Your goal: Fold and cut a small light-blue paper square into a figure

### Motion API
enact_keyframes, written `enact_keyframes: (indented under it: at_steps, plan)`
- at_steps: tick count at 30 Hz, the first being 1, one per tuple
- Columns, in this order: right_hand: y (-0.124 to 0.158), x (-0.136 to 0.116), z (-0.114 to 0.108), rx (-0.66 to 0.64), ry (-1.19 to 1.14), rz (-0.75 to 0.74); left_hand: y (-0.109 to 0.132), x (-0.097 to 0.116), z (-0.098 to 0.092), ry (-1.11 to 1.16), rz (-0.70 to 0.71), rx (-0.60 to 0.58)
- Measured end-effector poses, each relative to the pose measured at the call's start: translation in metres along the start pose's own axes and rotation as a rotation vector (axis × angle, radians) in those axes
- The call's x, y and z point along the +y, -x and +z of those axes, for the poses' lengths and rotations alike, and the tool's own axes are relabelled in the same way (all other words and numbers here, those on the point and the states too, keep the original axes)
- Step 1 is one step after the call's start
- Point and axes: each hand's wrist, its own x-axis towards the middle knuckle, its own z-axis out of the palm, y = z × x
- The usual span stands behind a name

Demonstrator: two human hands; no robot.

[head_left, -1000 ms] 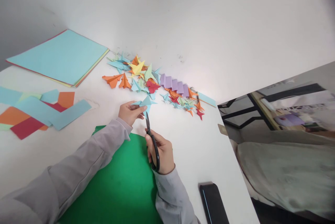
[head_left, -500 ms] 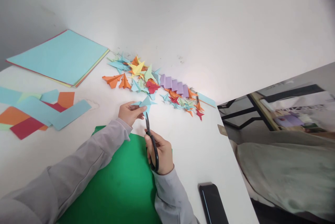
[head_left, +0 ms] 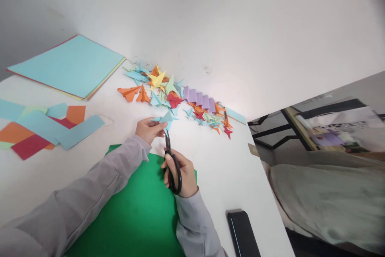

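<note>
Right hand [head_left: 186,170] partly hides the black scissors [head_left: 167,145].

It looks like a home, with draped cloth [head_left: 327,201] and a black frame [head_left: 272,132] past the white table [head_left: 219,164], right of the right hand [head_left: 182,173].

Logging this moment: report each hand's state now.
Left hand: closed, holding the folded blue paper.
Right hand: closed, holding the black scissors.

Scissors [head_left: 167,150] in my grip: dark metal blades, smooth black plastic-looking handles. Folded blue piece [head_left: 167,118] I pinch: matt paper. My sleeves [head_left: 104,183]: matt grey cloth. Green sheet [head_left: 141,209] below: smooth, matt. Tabletop [head_left: 219,168]: smooth, white.
</note>
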Motion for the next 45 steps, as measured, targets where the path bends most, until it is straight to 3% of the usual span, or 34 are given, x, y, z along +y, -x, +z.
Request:
enact_keyframes:
  at_steps: [5, 22, 45]
  plan:
    - [0.0025, 0.0005, 0.0024, -0.071, 0.003, -0.056, 0.0017, 0.0001, 0.0001, 0.001, -0.010, 0.005]
    - [0.0020, 0.0073, 0.0000, -0.049, 0.167, -0.206, 0.0025, 0.0019, 0.0001, -0.026, 0.015, -0.024]
    - [0.0029, 0.0009, 0.0012, -0.053, 0.110, -0.161, 0.0034, 0.0056, 0.0001, -0.058, -0.034, -0.070]
